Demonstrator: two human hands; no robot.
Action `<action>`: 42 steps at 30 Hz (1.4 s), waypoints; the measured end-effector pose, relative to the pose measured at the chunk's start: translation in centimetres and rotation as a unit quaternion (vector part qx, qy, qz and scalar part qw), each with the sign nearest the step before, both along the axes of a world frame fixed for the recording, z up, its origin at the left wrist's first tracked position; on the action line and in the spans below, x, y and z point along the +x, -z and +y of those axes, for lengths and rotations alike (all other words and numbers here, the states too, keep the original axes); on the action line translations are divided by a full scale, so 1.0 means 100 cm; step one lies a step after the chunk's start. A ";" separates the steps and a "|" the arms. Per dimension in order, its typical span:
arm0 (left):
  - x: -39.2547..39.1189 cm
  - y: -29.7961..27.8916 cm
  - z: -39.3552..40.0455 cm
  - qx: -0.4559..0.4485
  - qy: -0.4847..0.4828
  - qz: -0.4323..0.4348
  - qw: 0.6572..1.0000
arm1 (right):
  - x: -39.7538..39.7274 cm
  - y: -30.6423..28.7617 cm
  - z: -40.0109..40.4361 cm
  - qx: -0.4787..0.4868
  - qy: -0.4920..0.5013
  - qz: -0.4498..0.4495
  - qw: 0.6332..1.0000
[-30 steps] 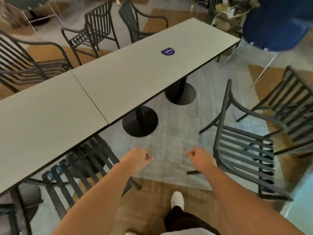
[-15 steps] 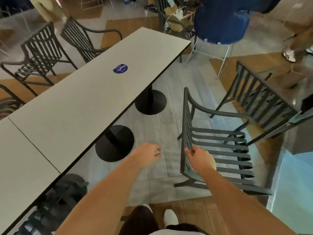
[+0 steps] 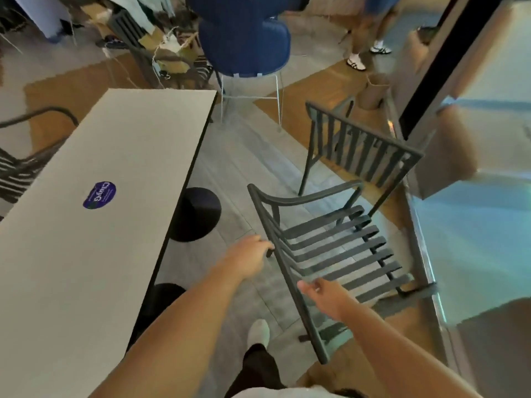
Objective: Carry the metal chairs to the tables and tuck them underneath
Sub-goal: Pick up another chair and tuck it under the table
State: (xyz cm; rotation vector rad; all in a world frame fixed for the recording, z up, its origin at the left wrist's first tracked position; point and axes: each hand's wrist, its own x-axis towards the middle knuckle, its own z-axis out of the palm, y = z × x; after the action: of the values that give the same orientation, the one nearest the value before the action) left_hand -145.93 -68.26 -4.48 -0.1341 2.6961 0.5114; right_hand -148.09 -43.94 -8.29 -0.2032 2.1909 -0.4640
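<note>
Hands (image 3: 250, 258) on metal chair (image 3: 330, 248) — beside table (image 3: 94, 225)

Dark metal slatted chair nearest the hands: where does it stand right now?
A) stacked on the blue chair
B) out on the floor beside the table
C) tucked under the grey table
B: the dark metal slatted chair stands on the floor, apart from the long grey table, within reach of both hands.

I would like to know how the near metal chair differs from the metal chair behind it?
The near chair has both hands at its backrest, the left hand gripping it; the far chair stands untouched. The near chair shows its slatted seat and an armrest; the far chair shows mainly its back, towards the window. Both are dark, slatted metal and not yet tucked under the table.
</note>
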 end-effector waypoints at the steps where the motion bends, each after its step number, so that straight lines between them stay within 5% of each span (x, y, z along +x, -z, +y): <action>1: -0.011 0.003 -0.007 -0.001 0.020 0.001 1.000 | -0.001 0.004 -0.006 -0.001 0.009 -0.005 1.000; 6: -0.062 0.019 -0.043 -0.027 0.146 0.000 0.989 | 0.000 0.019 -0.034 -0.002 0.060 -0.007 0.998; 15: -0.130 0.053 -0.050 -0.141 0.363 -0.030 0.921 | 0.016 0.047 -0.065 0.033 0.128 0.016 0.991; 28: -0.157 0.086 -0.040 -0.228 0.425 -0.065 0.873 | 0.029 0.068 -0.076 0.043 0.212 0.075 0.973; 42: -0.122 0.086 -0.024 -0.247 0.389 -0.074 0.884 | 0.051 0.066 -0.056 0.030 0.211 0.057 0.975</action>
State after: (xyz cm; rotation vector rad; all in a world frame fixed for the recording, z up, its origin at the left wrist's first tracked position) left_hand -158.11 -70.63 -13.07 0.7166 2.3857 -0.4143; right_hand -143.00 -49.52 -14.89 0.2831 2.3604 -0.6321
